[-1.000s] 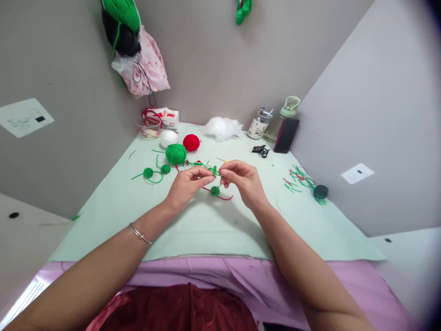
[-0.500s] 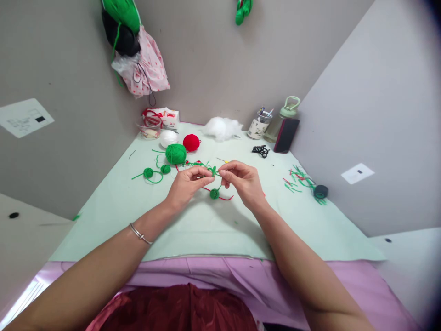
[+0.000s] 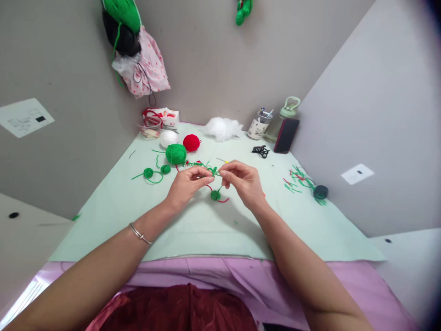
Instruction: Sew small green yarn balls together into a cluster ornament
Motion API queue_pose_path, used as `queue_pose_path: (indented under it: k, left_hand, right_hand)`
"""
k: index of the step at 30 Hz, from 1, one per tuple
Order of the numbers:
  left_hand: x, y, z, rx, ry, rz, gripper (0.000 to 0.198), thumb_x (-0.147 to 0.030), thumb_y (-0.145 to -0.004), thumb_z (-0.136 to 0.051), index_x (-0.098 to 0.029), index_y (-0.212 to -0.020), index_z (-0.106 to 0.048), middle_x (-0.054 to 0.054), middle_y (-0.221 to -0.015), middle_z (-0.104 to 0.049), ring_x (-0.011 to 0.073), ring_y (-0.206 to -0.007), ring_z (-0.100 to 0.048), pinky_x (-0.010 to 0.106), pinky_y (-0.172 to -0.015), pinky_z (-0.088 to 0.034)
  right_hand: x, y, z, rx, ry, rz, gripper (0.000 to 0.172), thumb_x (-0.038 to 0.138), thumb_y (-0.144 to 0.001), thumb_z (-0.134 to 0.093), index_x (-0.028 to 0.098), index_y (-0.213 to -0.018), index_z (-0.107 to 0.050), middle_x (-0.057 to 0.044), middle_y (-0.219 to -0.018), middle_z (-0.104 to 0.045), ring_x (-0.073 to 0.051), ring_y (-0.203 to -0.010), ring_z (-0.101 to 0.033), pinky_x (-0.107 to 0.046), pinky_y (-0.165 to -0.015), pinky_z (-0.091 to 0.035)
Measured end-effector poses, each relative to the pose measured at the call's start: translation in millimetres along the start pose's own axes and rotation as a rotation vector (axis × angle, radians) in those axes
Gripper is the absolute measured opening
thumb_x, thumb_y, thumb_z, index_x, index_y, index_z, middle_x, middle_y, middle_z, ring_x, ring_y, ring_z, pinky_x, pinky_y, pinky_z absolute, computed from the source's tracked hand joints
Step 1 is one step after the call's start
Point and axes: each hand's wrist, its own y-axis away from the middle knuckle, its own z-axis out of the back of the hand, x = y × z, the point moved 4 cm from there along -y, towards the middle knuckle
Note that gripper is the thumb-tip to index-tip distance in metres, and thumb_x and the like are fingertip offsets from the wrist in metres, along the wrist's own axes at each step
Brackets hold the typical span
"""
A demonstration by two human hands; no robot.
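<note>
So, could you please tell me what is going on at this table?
A person is working a small green yarn piece with both bare hands, the left hand and right hand pinching it from either side. Just below is a small green ball. Farther back lie larger yarn balls: green, red and white.

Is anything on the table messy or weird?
A little messy: loose green and red yarn scraps lie scattered on the right side of the table, some around a small black roll. They look odd because they're short bits strewn about, not wound into balls. Nothing looks plainly broken or spilled.
</note>
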Motion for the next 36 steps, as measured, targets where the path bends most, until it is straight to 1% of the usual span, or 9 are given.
queue_pose_path:
  k: [7,13,19,25,29,32,36]
  left_hand:
    - [2.9,-1.1,0.2,0.012,-0.001,-0.003,0.024,-0.037,-0.068,-0.083,-0.019,-0.079,-0.072,0.003,-0.091,-0.071,0.0193,-0.090,-0.063,0.034,-0.086,-0.049]
    - [3.4,-1.3,-0.1,0.049,-0.020,-0.009,0.021,-0.034,-0.071,-0.081,-0.019,-0.084,-0.072,0.003,-0.092,-0.070,0.0182,-0.089,-0.062,0.032,-0.085,-0.048]
    - [2.2,0.2,-0.2,0.037,-0.004,0.010,0.023,-0.038,-0.074,-0.079,-0.020,-0.085,-0.071,0.003,-0.090,-0.069,0.0180,-0.087,-0.062,0.031,-0.085,-0.046]
    - [1.7,0.2,-0.8,0.042,-0.002,0.007,0.022,-0.038,-0.074,-0.078,-0.019,-0.084,-0.071,0.002,-0.088,-0.069,0.0180,-0.085,-0.062,0.032,-0.086,-0.046]
    - [1.3,0.2,-1.7,0.054,0.016,0.023,0.023,-0.038,-0.074,-0.079,-0.019,-0.084,-0.071,0.002,-0.088,-0.068,0.0180,-0.086,-0.063,0.033,-0.087,-0.047]
    - [1.3,0.0,-1.7,0.045,0.030,0.038,0.022,-0.037,-0.074,-0.079,-0.019,-0.084,-0.071,0.002,-0.087,-0.068,0.0176,-0.085,-0.062,0.032,-0.087,-0.047]
    - [2.0,0.0,-1.6,0.041,0.020,0.048,0.023,-0.038,-0.074,-0.079,-0.019,-0.084,-0.071,0.002,-0.088,-0.068,0.0178,-0.086,-0.062,0.032,-0.087,-0.046]
  right_hand:
    - [0.4,0.4,0.5,-0.008,0.013,0.011,0.018,0.033,-0.075,-0.081,0.018,-0.078,-0.073,0.002,-0.066,-0.064,-0.009,-0.051,-0.057,-0.025,-0.049,-0.046]
    - [1.4,-0.1,0.3,-0.007,0.032,0.012,0.021,0.036,-0.075,-0.081,0.018,-0.077,-0.072,0.001,-0.068,-0.065,-0.009,-0.052,-0.056,-0.025,-0.049,-0.047]
    - [-3.7,0.7,-1.1,0.017,0.019,-0.041,0.022,0.038,-0.075,-0.080,0.018,-0.079,-0.071,0.002,-0.060,-0.063,-0.011,-0.052,-0.056,-0.027,-0.051,-0.047]
    - [-7.3,1.2,-5.7,0.039,-0.019,-0.074,0.025,0.040,-0.073,-0.082,0.018,-0.077,-0.071,0.002,-0.056,-0.062,-0.011,-0.050,-0.055,-0.026,-0.051,-0.046]
    - [-4.2,0.9,-4.0,0.037,-0.039,-0.068,0.025,0.039,-0.076,-0.081,0.017,-0.082,-0.070,0.002,-0.058,-0.064,-0.011,-0.052,-0.058,-0.025,-0.052,-0.047]
    - [-3.0,0.2,-1.7,0.021,-0.052,-0.054,0.025,0.039,-0.077,-0.080,0.017,-0.081,-0.068,0.001,-0.058,-0.065,-0.012,-0.053,-0.060,-0.025,-0.052,-0.048]
    - [-6.1,0.5,-2.3,0.011,-0.007,-0.044,0.026,0.040,-0.075,-0.081,0.017,-0.077,-0.069,0.001,-0.059,-0.064,-0.012,-0.052,-0.058,-0.025,-0.051,-0.046]
